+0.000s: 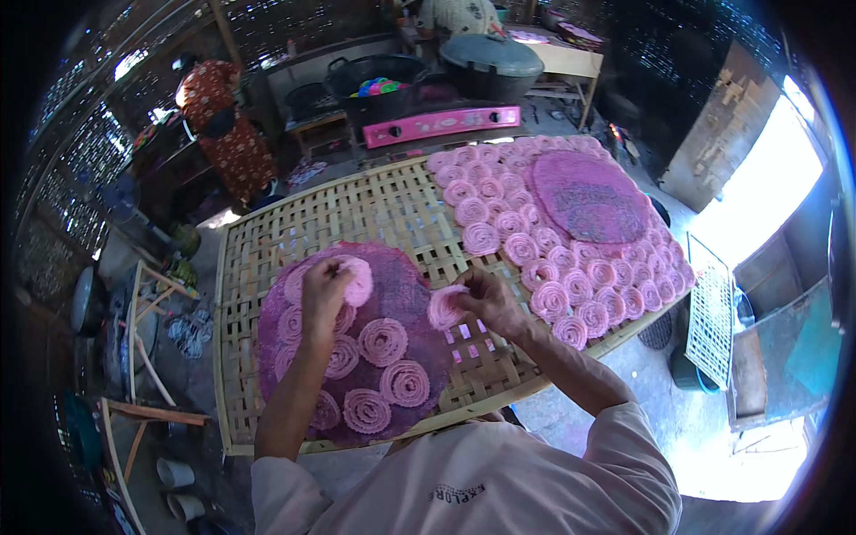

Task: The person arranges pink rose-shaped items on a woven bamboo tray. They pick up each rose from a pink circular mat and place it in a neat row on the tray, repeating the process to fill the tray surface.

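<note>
My left hand grips a pink spiral-shaped piece of coiled strands, raised over a round purple mesh mat. Several more pink coils lie flat on that mat, some partly hidden behind my left forearm. Between the fingers of my right hand is another pink coil, held just off the mat's right edge. Both mat and coils rest on a woven bamboo rack. Its right part carries rows of similar pink coils, with a second purple mesh mat on top of them.
Beyond the rack stand a pink gas stove, a lidded pot and a black basin with colourful items. A person in a red patterned garment bends at the back left. A white plastic grid leans at right; wooden frames stand left.
</note>
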